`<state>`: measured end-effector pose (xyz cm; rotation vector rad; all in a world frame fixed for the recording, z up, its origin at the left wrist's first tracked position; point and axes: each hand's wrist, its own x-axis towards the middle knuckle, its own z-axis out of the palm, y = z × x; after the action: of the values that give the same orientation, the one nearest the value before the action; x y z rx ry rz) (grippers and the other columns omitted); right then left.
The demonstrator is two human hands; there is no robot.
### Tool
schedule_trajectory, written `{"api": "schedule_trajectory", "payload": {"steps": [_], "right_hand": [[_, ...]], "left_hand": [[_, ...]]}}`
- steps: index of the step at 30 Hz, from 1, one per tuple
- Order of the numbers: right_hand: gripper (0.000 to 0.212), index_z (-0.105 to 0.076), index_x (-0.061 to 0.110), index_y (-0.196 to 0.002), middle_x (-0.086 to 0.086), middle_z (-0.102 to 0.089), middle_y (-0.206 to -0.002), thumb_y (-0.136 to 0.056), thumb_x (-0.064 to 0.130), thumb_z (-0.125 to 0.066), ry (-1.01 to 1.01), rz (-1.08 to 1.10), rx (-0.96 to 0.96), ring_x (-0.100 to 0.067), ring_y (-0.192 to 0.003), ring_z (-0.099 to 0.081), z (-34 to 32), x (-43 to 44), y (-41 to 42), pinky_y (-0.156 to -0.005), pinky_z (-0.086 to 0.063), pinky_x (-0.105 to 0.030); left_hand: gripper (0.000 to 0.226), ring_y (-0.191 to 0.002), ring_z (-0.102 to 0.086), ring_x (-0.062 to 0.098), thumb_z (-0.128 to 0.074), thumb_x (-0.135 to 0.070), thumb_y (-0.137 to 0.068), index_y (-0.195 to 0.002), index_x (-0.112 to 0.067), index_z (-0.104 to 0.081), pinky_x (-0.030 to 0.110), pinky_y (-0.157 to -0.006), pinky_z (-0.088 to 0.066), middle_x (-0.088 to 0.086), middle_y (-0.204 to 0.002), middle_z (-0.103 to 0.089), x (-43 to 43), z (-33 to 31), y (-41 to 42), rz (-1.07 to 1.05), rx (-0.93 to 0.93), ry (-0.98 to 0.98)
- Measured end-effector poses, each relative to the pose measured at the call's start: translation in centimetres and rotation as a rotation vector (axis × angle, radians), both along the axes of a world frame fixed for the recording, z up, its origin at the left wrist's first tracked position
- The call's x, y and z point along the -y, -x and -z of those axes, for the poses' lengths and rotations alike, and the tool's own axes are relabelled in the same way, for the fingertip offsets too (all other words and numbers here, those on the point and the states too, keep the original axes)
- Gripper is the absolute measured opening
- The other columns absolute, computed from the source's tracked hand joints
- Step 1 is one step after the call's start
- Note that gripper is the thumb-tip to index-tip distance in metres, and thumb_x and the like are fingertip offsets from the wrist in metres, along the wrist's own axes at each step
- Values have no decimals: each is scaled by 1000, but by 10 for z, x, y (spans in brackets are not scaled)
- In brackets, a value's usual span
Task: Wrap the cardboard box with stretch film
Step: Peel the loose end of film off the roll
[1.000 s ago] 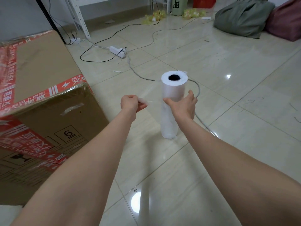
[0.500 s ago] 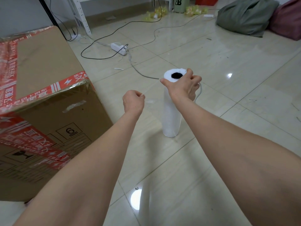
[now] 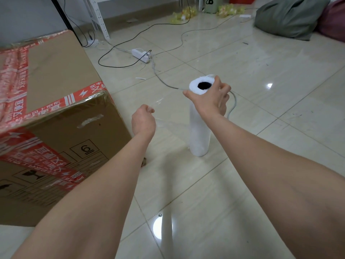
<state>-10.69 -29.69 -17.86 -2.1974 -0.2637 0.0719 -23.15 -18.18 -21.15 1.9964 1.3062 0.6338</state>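
A large cardboard box, its edges banded with red printed tape, stands on the tiled floor at the left of the head view, with a scrap of clear tape stuck on the side facing the roll. Just right of the box, the person's left hand is held above the floor with its fingers curled in, pinching the loose end of the film. The film shows only as faint glints running from that hand towards the roll. Beyond the hand, farther back, a white power strip lies on the tiles with a black cable looping beside it. Right of centre the white roll stands upright on the floor, well apart from the box, its dark hollow core open to the camera. The right hand grasps the top of the roll, thumb on the rim's left side and fingers curled round the far side. A grey cable curves along the tiles just behind that hand. At the far right, by the back wall, a grey-green bag is slumped on the floor beside a dark red one.
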Motion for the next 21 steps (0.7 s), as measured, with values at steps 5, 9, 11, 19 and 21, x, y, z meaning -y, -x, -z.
{"api": "schedule_trajectory", "payload": {"steps": [5, 9, 11, 19, 21], "right_hand": [[87, -30, 26, -138, -5, -30, -132, -68, 51, -75, 62, 49, -5, -27, -115, -39, -5, -5, -4, -75, -41, -33], [78, -34, 26, -138, -2, -31, -138, -71, 40, -70, 25, -7, 24, -26, -118, -39, 0, 0, -8, -85, -43, -32], [75, -35, 25, -140, 1, -31, -144, -74, 38, -67, 3, -39, 53, -25, -123, -37, 3, 4, -9, -88, -39, -30], [97, -29, 25, -141, -4, -29, -138, -62, 58, -75, 64, 68, 30, -27, -119, -38, 2, -2, -2, -80, -44, -37], [90, -29, 26, -140, -5, -29, -135, -66, 48, -76, 80, 65, 15, -27, -117, -38, 0, -2, -2, -71, -38, -33]], "left_hand": [[30, -93, -60, 27, -40, -20, -100, -103, -13, -69, 30, -72, -45, 8, -104, -68, -5, -1, 7, 21, -27, -66], [32, -97, -60, 29, -37, -19, -100, -103, -7, -67, 30, -73, -42, 11, -103, -66, -4, 0, 5, -37, -4, -71], [32, -98, -58, 29, -35, -18, -101, -106, -6, -64, 30, -74, -40, 12, -106, -65, -3, -1, 4, -75, 9, -73], [30, -93, -59, 32, -34, -19, -102, -112, -3, -56, 39, -76, -47, 16, -102, -62, 0, -5, 6, -105, 9, -87], [29, -92, -59, 31, -34, -17, -102, -112, -3, -57, 40, -77, -49, 14, -98, -60, -1, -4, 7, -106, 15, -77]]}}
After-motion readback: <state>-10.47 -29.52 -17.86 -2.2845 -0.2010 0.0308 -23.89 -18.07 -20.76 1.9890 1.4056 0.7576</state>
